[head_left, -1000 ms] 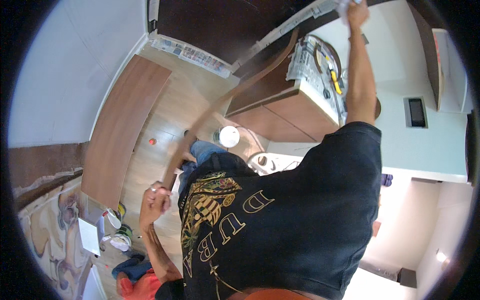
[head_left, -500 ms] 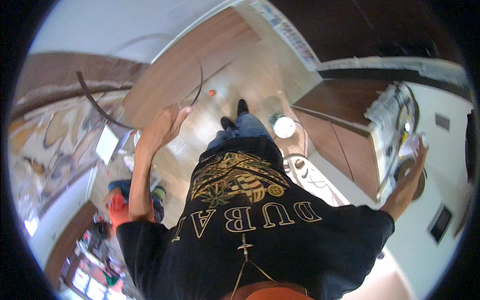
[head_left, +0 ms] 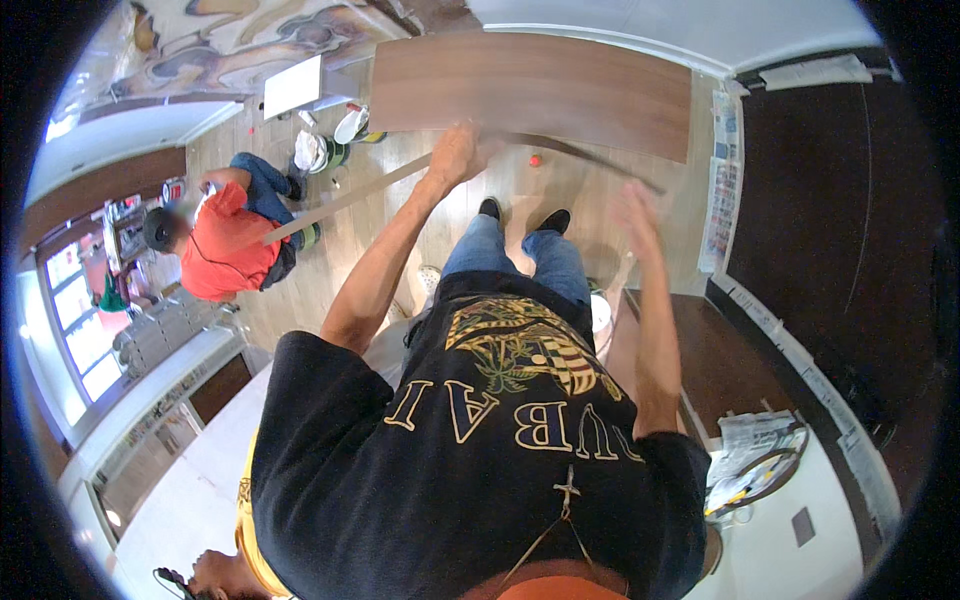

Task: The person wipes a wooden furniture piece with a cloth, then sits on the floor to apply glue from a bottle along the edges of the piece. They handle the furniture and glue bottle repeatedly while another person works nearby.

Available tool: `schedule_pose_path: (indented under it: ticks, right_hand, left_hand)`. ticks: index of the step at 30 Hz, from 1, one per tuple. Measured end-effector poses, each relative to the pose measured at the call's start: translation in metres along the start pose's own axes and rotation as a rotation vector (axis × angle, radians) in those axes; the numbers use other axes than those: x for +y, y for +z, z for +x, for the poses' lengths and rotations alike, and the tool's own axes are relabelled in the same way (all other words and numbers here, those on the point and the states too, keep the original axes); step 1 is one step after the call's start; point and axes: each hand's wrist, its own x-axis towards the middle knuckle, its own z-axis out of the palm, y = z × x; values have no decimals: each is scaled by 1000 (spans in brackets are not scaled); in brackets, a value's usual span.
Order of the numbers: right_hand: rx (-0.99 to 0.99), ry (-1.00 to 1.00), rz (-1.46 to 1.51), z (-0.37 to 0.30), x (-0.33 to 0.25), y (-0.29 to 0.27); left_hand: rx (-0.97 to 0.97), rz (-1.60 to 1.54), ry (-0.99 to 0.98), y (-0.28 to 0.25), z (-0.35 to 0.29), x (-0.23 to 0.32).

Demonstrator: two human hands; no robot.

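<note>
My left hand (head_left: 455,158) is closed around a long, thin, flexible brown strip (head_left: 585,155) that looks like edge banding. One length of it slopes down toward the lower left, while the other arcs to the right past a brown wood-look panel (head_left: 530,85). Close to the strip's right end is my right hand (head_left: 637,215), raised and smeared by motion. Its fingers cannot be made out clearly, nor whether it touches the strip.
A person in a red shirt (head_left: 230,245) sits low at the left. Behind them stand buckets (head_left: 338,155). Another person in yellow (head_left: 250,510) is at the lower left. A dark brown cabinet surface (head_left: 800,190) fills the right, with newspaper (head_left: 750,435) on a counter below.
My view has turned to the right. The strip, looped before, now stretches out more nearly straight. My right hand has left the newspaper-covered counter and come toward the strip's end.
</note>
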Motion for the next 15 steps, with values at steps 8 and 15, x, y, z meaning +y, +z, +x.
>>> schedule_pose_path:
  ticks: [8, 15]
  right_hand:
    - [17, 237, 703, 112, 30, 117]
    - [351, -340, 375, 93, 7, 179]
  left_hand:
    - [-182, -463, -6, -8, -23, -80]
    - [-310, -684, 25, 7, 12, -168]
